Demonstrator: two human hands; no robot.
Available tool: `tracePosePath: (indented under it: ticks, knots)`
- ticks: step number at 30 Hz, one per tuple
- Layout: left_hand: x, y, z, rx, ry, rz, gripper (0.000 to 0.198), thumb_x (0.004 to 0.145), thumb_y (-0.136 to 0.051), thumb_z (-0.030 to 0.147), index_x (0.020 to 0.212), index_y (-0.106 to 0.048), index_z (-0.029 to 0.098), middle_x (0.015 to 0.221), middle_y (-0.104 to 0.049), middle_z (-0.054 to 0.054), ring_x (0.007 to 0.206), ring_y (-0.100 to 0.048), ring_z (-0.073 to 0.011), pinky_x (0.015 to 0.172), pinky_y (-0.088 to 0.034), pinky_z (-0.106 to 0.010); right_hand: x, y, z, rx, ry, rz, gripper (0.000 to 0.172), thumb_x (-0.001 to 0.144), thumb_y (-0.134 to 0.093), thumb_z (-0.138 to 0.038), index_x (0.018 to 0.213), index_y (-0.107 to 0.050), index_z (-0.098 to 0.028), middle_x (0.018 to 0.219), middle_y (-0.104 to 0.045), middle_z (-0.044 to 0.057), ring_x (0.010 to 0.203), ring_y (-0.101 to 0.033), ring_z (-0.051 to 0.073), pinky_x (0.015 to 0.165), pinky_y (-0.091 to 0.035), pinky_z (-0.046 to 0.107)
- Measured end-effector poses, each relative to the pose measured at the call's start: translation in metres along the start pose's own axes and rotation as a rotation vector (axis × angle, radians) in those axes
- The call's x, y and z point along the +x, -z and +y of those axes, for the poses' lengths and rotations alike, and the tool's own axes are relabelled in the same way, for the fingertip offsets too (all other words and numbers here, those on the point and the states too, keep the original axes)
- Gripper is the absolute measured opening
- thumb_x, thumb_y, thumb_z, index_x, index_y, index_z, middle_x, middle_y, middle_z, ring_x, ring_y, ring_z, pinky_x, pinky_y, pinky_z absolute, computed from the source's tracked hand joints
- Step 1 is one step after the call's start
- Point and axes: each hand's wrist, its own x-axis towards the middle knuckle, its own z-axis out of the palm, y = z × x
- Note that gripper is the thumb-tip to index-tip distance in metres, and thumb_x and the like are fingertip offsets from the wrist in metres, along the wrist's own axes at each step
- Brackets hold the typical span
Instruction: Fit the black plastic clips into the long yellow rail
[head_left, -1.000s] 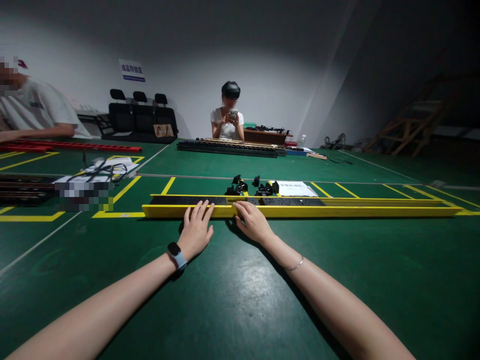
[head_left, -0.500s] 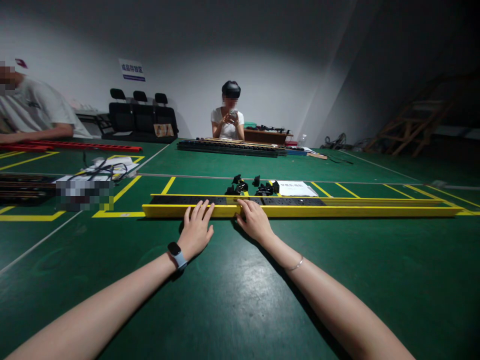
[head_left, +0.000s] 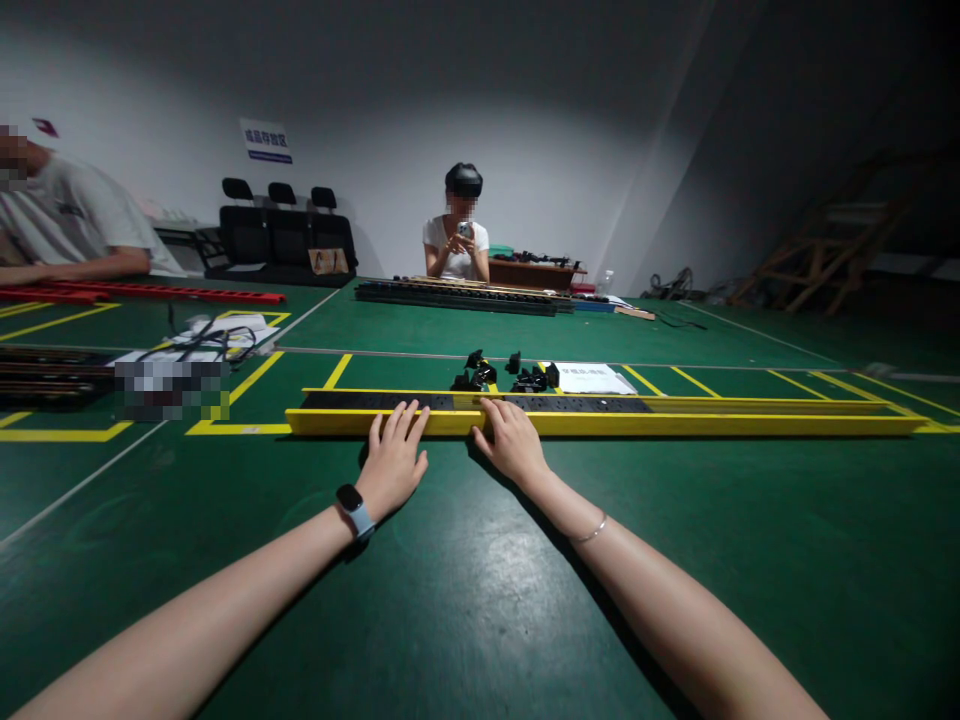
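Observation:
A long yellow channel (head_left: pixel 720 425) lies across the green table, with black socket-like modules (head_left: pixel 570 403) in its left and middle part. My left hand (head_left: pixel 394 460) rests against its near wall, fingers spread and lying over the rim, holding nothing. Further right, my right hand (head_left: pixel 512 440) has its fingers bent over the same rim and its thumb on the outer face, gripping the wall. What those fingertips touch inside the channel is hidden. Small black plastic parts (head_left: pixel 476 376) lie just behind the channel, beside a white paper sheet (head_left: pixel 589 378).
A bundle of dark strips (head_left: pixel 465 297) lies across the table in front of a seated person (head_left: pixel 457 240) holding a phone. To the left are cables on papers (head_left: pixel 202 340), red rails (head_left: pixel 187 292) and another person's arm (head_left: pixel 82 268). Yellow tape marks the tabletop.
My right fingers have shifted slightly to the right along the channel's rim. The left hand and the channel stay in place. The seated person's phone shows more clearly now.

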Motion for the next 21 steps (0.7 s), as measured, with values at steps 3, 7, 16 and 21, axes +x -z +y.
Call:
tracePosePath:
  ticks: [3, 7, 16, 21]
  knots:
    - [0.000, 0.001, 0.001, 0.007, 0.002, 0.001, 0.059, 0.087, -0.045, 0.025, 0.144, -0.031, 0.017, 0.149, -0.033, -0.013, 0.138, -0.025, -0.0292, 0.112, -0.018, -0.052, 0.000, 0.001, 0.000, 0.013, 0.003, 0.000, 0.047, 0.087, -0.051, -0.035, 0.128, -0.048, -0.012, 0.118, -0.057, 0.016, 0.111, -0.050, 0.028, 0.097, -0.042, 0.043]
    - [0.000, 0.000, 0.001, 0.010, 0.009, 0.008, 0.059, 0.087, -0.045, 0.025, 0.144, -0.032, 0.017, 0.148, -0.033, -0.013, 0.138, -0.026, -0.0295, 0.112, -0.018, -0.052, 0.001, 0.003, -0.007, 0.080, 0.075, -0.002, 0.046, 0.087, -0.050, -0.030, 0.129, -0.047, -0.012, 0.127, -0.054, 0.014, 0.120, -0.046, 0.025, 0.105, -0.037, 0.042]
    - [0.001, -0.002, 0.002, 0.022, 0.016, 0.028, 0.057, 0.086, -0.045, 0.025, 0.142, -0.035, 0.016, 0.147, -0.035, -0.014, 0.137, -0.027, -0.0302, 0.112, -0.018, -0.053, 0.004, -0.005, -0.030, 0.198, 0.291, -0.135, 0.063, 0.084, -0.044, -0.016, 0.145, -0.027, -0.015, 0.146, -0.038, 0.008, 0.137, -0.030, 0.018, 0.116, -0.021, 0.043]
    - [0.000, -0.002, 0.002, 0.019, 0.012, 0.021, 0.057, 0.087, -0.046, 0.026, 0.142, -0.035, 0.016, 0.147, -0.035, -0.014, 0.137, -0.027, -0.0299, 0.112, -0.018, -0.052, 0.004, -0.006, -0.028, 0.219, 0.273, -0.141, 0.064, 0.083, -0.046, -0.017, 0.144, -0.028, -0.014, 0.144, -0.041, 0.010, 0.136, -0.032, 0.019, 0.116, -0.021, 0.043]
